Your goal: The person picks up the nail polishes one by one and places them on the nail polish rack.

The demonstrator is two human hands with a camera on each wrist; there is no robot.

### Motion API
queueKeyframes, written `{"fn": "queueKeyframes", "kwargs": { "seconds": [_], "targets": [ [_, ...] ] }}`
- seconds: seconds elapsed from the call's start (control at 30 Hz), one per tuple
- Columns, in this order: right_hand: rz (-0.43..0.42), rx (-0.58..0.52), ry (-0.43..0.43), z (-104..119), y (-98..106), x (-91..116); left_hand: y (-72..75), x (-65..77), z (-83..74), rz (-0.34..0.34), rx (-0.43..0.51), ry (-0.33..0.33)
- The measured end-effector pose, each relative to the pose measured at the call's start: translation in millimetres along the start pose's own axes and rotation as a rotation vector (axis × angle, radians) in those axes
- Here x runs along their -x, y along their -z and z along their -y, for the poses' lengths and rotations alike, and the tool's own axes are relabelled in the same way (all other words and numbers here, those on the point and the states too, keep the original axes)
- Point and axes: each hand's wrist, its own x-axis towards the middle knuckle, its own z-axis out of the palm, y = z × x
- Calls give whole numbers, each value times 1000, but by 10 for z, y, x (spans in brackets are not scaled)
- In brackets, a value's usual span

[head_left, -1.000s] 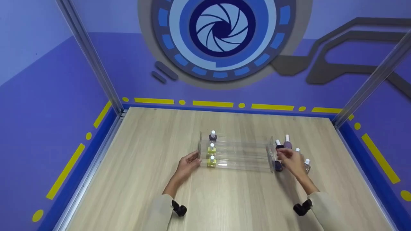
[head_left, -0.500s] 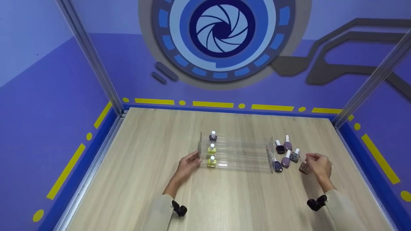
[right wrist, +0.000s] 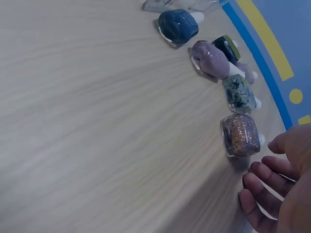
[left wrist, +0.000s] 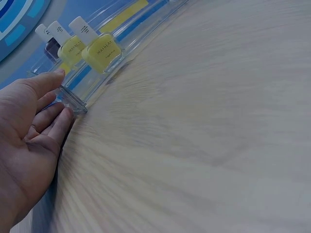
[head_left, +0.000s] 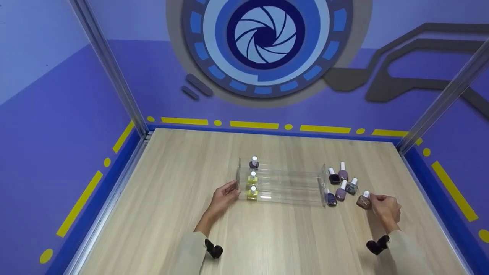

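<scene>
A clear acrylic tiered rack (head_left: 288, 187) stands mid-table. At its left end are a dark nail polish bottle (head_left: 254, 164) on the back tier and two yellow nail polish bottles (head_left: 252, 194) on the tiers in front. My left hand (head_left: 224, 197) holds the rack's left end panel between thumb and fingers, as the left wrist view shows. Beyond the rack's right end, my right hand (head_left: 386, 209) is beside a brown glitter nail polish bottle (right wrist: 240, 136). Its fingers are loosely bent and hold nothing; in the right wrist view a small gap separates them from the bottle.
Several more nail polish bottles lie right of the rack: a dark blue one (head_left: 331, 199), two mauve ones (head_left: 341, 193), a near-black one (head_left: 334, 178) and a grey-green glitter one (head_left: 351, 187). Blue panels (head_left: 252, 110) border the wooden table (head_left: 267, 236).
My right hand has moved right, from near the rack's right panel to beside the brown glitter nail polish bottle. The left hand and the rack have stayed in place.
</scene>
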Motion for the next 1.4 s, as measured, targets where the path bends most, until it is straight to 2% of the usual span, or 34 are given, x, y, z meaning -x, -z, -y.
{"fn": "queueKeyframes", "kwargs": {
  "seconds": [0.13, 0.53, 0.63, 0.87, 1.1, 1.23, 1.4],
  "targets": [
    [14, 20, -5, -15, -21, -5, -18, -3, -6, -11, -38, 1],
    [41, 26, 16, 58, -99, 3, 16, 14, -17, -24, -51, 21],
    [53, 21, 30, 87, -121, 19, 34, 21, -15, -29, -44, 18],
    [41, 18, 43, 73, -104, 42, 12, 17, -6, 15, 6, 18],
    [29, -9, 4, 68, -130, 25, -3, 6, -14, -5, -35, 19],
    [65, 2, -11, 59, -139, 15, 1, 22, -19, -14, -53, 22],
    [70, 11, -6, 70, -130, -5, 13, 23, -27, -4, -47, 17]
  ]
}}
